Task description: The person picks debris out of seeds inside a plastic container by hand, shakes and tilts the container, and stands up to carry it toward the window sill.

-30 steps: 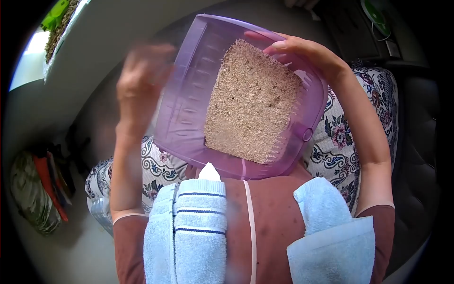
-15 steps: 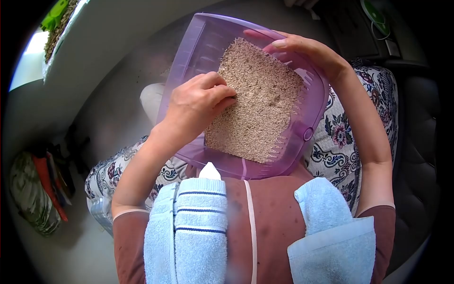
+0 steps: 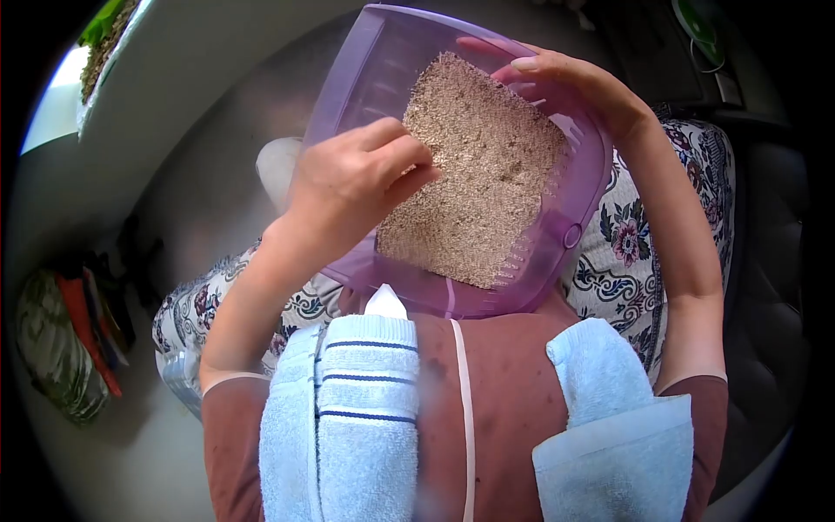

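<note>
A translucent purple plastic tray [image 3: 348, 65] is held tilted above my lap. Small tan grains [image 3: 478, 174] lie in it as a thick layer with a few darker specks. My right hand [image 3: 574, 83] grips the tray's far right rim, with its fingers showing through the plastic. Over the left edge of the grains is my left hand [image 3: 365, 170], its thumb and fingertips pinched together. Whatever is between those fingertips, if anything, is too small to make out.
Light blue towels [image 3: 365, 418] hang over my chest. Patterned cushions [image 3: 626, 252] lie at both sides of my lap. A bag and red-orange items [image 3: 83, 331] are at the lower left, and a dark quilted seat [image 3: 765, 287] is at the right.
My left hand came from beside the tray to over the grains and its fingers closed. The tray now appears slightly higher in view, with my right hand still on its rim.
</note>
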Demonstrator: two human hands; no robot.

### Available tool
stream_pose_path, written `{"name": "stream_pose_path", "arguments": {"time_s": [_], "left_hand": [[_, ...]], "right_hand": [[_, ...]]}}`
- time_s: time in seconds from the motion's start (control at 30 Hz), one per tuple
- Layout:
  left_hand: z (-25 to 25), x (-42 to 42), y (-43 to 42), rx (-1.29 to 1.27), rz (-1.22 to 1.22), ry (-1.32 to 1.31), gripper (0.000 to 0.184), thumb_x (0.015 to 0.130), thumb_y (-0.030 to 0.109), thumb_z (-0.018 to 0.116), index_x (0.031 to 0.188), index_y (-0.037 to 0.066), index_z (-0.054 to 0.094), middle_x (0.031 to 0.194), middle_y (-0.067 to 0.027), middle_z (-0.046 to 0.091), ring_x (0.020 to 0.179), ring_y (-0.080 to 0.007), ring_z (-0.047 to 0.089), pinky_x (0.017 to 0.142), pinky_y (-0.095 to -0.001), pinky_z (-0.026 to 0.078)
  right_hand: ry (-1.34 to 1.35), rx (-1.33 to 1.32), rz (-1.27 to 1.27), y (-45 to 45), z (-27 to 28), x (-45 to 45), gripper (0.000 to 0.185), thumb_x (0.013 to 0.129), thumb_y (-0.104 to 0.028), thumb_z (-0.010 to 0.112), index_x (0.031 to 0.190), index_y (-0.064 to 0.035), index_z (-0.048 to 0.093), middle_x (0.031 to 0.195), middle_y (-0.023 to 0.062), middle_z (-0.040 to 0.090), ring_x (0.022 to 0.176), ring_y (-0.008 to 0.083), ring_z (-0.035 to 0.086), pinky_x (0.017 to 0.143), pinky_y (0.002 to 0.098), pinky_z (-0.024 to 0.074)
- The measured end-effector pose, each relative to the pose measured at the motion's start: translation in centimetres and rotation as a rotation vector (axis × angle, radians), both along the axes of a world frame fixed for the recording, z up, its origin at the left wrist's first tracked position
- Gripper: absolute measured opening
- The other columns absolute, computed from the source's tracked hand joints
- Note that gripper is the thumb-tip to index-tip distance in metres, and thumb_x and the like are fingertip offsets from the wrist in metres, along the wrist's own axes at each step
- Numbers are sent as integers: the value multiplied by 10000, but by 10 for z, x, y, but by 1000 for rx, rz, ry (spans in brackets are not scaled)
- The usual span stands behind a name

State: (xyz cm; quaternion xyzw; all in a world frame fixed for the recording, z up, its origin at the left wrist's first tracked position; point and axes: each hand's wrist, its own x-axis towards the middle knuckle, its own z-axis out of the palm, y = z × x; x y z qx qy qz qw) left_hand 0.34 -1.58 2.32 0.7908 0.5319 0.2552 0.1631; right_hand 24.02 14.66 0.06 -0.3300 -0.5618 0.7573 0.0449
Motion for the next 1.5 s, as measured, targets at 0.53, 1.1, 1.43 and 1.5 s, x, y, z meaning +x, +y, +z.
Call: {"name": "stream_pose_path", "arguments": {"time_s": [0.53, 1.1, 1.43, 1.5], "left_hand": [[9, -42, 54, 319, 72, 238, 201, 797, 47, 709, 988, 109, 711, 928, -39, 653, 827, -200, 641, 691, -307, 527], [-6, -19, 107, 164, -280, 507, 125, 814, 104, 644, 939, 99, 643, 914, -37, 607, 860, -242, 627, 747, -349, 519], [-33, -47, 92, -79, -134, -1, 122, 827, 13, 650, 919, 36, 574, 840, -105, 584, 743, -255, 619, 631, -355, 499], [-26, -61, 89, -198, 23, -156, 120, 827, -4, 651, 925, 25, 587, 851, -106, 605, 732, -259, 627, 629, -335, 507]], "right_hand": [[63, 6, 31, 5, -7, -2, 586, 878, -384, 606, 1372, -84, 512, 1082, -23, 595, 864, 37, 515, 741, 176, 422], [38, 19, -7, 6, 3, -1, 556, 916, -334, 570, 1378, -34, 492, 1209, 80, 615, 1068, 125, 576, 936, 251, 450], [-2, -210, 122, 38, -26, -22, 668, 855, -387, 632, 1405, -45, 465, 1315, 120, 555, 1199, 191, 521, 1032, 286, 388], [15, -239, 136, 49, -28, -36, 695, 848, -389, 639, 1408, -24, 450, 1323, 133, 548, 1195, 199, 527, 1037, 289, 388]]}}
